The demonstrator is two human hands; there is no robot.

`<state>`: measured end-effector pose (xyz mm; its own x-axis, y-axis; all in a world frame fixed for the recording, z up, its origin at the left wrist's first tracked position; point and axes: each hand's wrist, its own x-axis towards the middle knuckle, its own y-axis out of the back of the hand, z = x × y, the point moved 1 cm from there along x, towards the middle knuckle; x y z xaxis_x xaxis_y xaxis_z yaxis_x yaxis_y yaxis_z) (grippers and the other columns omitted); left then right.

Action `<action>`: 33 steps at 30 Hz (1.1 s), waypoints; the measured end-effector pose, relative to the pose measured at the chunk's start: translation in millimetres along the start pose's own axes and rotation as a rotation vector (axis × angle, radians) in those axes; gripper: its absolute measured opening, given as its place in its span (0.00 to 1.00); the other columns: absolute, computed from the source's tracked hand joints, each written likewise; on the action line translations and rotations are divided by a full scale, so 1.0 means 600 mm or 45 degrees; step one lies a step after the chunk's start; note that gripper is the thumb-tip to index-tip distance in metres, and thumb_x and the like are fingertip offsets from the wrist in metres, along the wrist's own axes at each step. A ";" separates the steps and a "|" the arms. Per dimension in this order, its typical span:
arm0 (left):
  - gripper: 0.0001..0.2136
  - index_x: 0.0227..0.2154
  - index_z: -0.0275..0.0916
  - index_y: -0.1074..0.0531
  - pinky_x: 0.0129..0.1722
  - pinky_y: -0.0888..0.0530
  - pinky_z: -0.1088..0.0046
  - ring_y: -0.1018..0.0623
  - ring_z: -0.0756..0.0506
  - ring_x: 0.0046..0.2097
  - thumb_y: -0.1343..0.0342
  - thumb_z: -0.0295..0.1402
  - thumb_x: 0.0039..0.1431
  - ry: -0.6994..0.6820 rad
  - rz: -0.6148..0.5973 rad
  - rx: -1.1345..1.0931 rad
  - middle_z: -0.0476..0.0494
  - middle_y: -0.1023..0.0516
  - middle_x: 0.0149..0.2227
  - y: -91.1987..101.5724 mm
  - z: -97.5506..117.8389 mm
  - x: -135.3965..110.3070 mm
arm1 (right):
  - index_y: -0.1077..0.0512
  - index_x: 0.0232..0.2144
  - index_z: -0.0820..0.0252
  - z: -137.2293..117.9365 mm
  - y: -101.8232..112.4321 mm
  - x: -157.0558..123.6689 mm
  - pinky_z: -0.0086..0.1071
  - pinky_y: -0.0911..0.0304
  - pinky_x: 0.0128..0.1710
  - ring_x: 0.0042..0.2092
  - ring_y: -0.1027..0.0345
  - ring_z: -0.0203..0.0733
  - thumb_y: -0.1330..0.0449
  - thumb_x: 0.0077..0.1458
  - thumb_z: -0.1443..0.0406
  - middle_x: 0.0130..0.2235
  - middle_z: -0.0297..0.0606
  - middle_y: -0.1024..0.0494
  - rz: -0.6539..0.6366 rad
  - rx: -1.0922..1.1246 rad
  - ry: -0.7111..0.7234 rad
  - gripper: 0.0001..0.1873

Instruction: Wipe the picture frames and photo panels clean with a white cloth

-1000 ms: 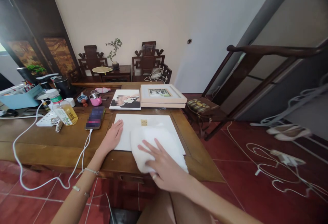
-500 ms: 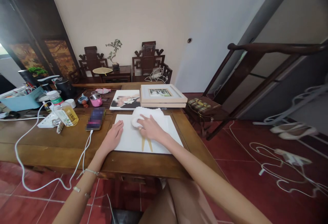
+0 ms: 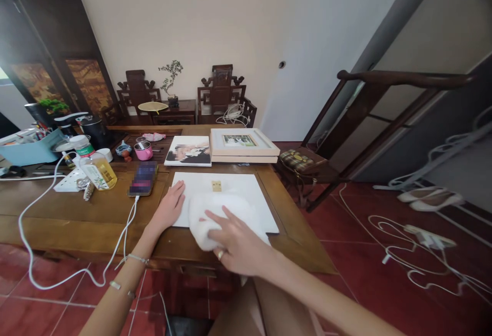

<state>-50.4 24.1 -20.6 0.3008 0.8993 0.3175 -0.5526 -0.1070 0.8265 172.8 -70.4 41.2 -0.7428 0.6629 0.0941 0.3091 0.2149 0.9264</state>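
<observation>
A white flat board point(image 3: 242, 183) lies on the wooden table point(image 3: 115, 218) in front of me. My left hand point(image 3: 171, 208) rests open on its left edge, fingers stretched out. Under my right hand point(image 3: 239, 244) is a bunched white cloth point(image 3: 202, 226), gripped and pressed over the near part of the board; it hangs partly past the near edge. A small gold-coloured plate point(image 3: 216, 186) shows on the board beyond the cloth. The cloth hides the board's lower middle.
Behind the board are a photo print point(image 3: 188, 150) and stacked picture frames point(image 3: 246, 149). To the left are a charging phone point(image 3: 143, 180), a pink cup point(image 3: 143, 150), a bottle of yellow liquid point(image 3: 100, 171) and a blue box point(image 3: 31, 146). A dark wooden chair point(image 3: 346, 121) stands right.
My right hand has pulled the cloth toward me, from the board's far part to its near edge. The gold plate is now uncovered and the two gold strips are covered. My left hand stays put.
</observation>
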 end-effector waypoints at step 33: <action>0.21 0.55 0.35 0.34 0.64 0.45 0.57 0.37 0.42 0.63 0.59 0.39 0.64 0.066 0.061 -0.209 0.37 0.37 0.61 0.012 0.004 0.005 | 0.30 0.49 0.65 0.080 0.005 0.169 0.59 0.63 0.59 0.63 0.52 0.57 0.52 0.57 0.66 0.60 0.56 0.37 0.217 -0.279 -0.414 0.20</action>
<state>-51.6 24.7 -12.6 0.2326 0.9160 0.3268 -0.6860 -0.0836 0.7228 127.2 31.8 35.7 -0.4550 0.8751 0.1649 0.2512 -0.0515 0.9666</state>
